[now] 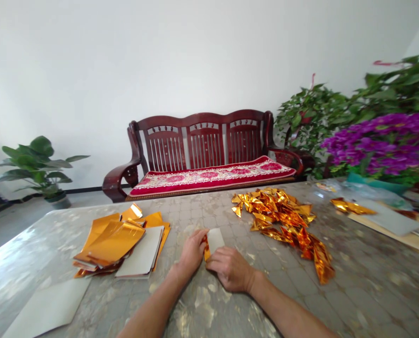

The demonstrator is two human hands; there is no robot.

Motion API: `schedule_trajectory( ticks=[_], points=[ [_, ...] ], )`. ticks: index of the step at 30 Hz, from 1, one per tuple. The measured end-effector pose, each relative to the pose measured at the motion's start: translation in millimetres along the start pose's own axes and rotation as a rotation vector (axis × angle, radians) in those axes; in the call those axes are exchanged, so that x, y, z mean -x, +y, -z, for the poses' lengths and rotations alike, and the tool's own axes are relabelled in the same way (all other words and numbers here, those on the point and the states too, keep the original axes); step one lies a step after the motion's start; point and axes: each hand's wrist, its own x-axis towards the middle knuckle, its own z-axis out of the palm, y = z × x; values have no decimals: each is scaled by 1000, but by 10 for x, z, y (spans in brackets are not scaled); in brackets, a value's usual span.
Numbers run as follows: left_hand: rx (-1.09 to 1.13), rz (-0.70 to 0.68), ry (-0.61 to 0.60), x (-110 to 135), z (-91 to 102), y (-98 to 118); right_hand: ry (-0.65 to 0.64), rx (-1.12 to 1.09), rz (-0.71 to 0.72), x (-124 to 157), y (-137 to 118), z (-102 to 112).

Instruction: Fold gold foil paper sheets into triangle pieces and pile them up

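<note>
Both of my hands rest on the table near its middle, pressing a small folded sheet of gold foil paper (pixel 213 241) with its white back showing. My left hand (pixel 191 251) pinches the sheet's left edge, fingers curled. My right hand (pixel 231 269) lies over the sheet's lower part, fingers bent down on it. To the left lies a stack of flat gold foil sheets (pixel 120 244). To the right sits a heap of folded gold foil pieces (pixel 287 220).
The marbled table (pixel 353 291) also carries a loose white sheet (pixel 47 307) at front left and a board with a grey sheet (pixel 392 220) at right. Purple flowers (pixel 385 141) and leafy plants stand at back right. A red wooden bench (pixel 202 155) stands behind the table.
</note>
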Motion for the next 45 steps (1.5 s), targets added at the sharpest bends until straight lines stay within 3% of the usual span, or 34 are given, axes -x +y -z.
schedule_trajectory(
  ticks=[3, 6, 9, 12, 17, 21, 35, 45],
  points=[
    [-20, -98, -19, 35, 28, 58, 91, 12, -149, -2, 33, 17],
    [-295, -4, 49, 108, 73, 163, 178, 65, -342, 12, 125, 48],
    [-472, 98, -47, 160, 95, 271, 119, 92, -412, 21, 184, 55],
    [-491, 95, -70, 188, 75, 348, 66, 115, -391, 20, 173, 37],
    [-454, 13, -54, 248, 32, 380, 53, 108, -334, 30, 128, 8],
    [-352, -36, -54, 295, 11, 293, 105, 45, -431, 43, 146, 11],
    [-20, 76, 22, 222, -40, 103, 77, 27, -492, 17, 145, 55],
    [97, 41, -9, 173, -11, 22, 68, 28, -464, -2, 137, 52]
  ],
)
